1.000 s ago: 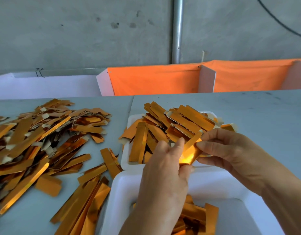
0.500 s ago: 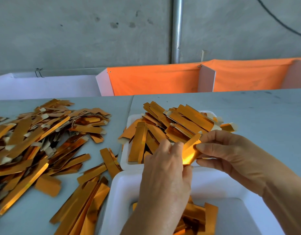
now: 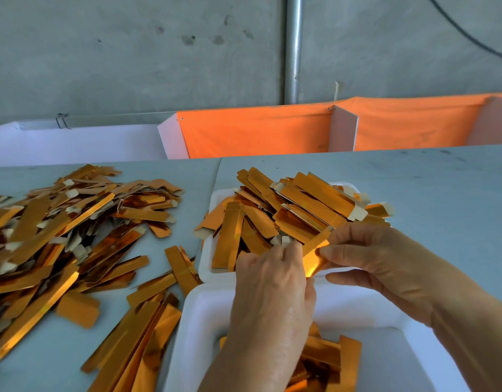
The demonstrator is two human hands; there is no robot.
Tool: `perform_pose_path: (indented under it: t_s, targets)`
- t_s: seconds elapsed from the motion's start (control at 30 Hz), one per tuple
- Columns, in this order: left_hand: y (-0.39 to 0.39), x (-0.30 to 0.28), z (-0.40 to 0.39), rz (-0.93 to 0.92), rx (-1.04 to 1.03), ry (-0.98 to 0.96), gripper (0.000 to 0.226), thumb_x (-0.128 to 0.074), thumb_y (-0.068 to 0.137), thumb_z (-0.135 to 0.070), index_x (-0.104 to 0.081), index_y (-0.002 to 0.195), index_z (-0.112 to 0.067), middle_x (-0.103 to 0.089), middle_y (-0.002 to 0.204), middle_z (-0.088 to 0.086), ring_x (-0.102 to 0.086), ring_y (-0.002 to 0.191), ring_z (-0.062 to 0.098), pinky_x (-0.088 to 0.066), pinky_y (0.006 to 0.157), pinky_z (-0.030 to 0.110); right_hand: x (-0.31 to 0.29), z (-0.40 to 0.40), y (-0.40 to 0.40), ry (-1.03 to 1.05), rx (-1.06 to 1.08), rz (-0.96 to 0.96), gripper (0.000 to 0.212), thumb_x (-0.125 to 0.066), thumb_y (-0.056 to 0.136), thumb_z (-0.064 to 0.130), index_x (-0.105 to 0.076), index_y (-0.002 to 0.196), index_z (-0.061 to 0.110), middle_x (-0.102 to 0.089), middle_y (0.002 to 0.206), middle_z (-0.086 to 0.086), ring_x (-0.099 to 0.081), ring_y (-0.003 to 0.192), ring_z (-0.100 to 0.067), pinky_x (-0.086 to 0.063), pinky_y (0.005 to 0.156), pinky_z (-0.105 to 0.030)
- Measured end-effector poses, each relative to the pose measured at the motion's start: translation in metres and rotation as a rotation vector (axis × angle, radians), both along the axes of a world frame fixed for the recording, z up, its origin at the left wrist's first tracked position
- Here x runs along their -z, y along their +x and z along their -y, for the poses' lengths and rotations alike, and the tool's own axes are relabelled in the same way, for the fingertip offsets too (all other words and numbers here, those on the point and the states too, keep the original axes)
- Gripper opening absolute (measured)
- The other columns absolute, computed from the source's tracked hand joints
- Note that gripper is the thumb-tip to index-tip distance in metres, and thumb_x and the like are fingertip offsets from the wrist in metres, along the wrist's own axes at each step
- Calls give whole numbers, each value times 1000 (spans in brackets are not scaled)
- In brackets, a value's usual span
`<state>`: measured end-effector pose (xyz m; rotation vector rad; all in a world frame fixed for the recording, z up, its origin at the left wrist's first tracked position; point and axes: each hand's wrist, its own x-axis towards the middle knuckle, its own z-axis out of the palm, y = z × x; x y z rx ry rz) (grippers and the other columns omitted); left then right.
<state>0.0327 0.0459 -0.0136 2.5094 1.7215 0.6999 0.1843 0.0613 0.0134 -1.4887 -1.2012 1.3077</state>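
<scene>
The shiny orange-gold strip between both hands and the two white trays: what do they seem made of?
The shiny orange-gold strip, pinched by the left hand and right hand, looks like thin card with mirror foil: it throws bright glare, and neighbouring strips show dull beige tabs. The near white tray and far white tray seem foamed plastic, matte, with thick rounded rims.

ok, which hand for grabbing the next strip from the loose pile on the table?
Left, likely. The pile lies on the side of the left hand; the right hand would have to cross it. Both pinch the held strip now.
</scene>
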Motion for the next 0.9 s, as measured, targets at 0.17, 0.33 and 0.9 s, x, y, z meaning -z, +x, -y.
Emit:
perform_pose_path:
  t_s: [0.17, 0.33, 0.9]
  targets:
    - [-2, -1, 1, 84, 41, -25, 34, -41, 97, -41, -36, 129, -29, -53, 108, -13, -37, 88, 5, -35, 89, 20, 2, 2, 2, -3, -107, -136, 10, -67, 78, 8, -73, 84, 4, -74, 92, -12, -72, 83, -20, -58, 65, -26]
    - [-3, -3, 2, 178, 85, -56, 24, -41, 99, -36, -41, 122, -30, -52, 97, -13, -53, 89, 7, -48, 79, 17, 3, 3, 3, 42, -186, -209, 11, -66, 73, 13, -74, 79, 8, -73, 93, -14, -71, 85, -20, -57, 67, -24]
    - [-6, -8, 0, 370, 122, -343, 26, -48, 98, -23, -55, 122, -23, -67, 104, -5, -67, 90, 10, -57, 78, 31, 4, 3, 4, 356, -133, 70, 13, -71, 67, 17, -66, 78, 14, -70, 86, -10, -69, 83, -25, -58, 76, -35]
